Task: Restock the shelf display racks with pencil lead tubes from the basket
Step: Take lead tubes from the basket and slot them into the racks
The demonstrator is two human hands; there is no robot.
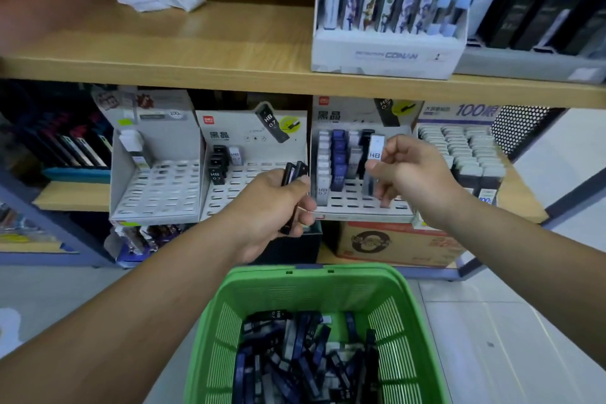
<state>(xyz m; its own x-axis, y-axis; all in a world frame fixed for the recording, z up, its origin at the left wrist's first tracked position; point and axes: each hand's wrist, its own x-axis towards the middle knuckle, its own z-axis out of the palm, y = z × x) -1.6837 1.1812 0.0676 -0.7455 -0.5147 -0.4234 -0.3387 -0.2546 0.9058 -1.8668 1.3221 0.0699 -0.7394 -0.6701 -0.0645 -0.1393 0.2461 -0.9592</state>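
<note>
I log bright, even light, soft shadows. Fairly sharp around the tube (374, 149) pinched in the right hand (413, 174); smeared blur far up-left of it; shelf (229, 75) edges bow

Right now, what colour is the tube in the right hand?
The tube is white, marked HB; the head view shows it best.
</note>
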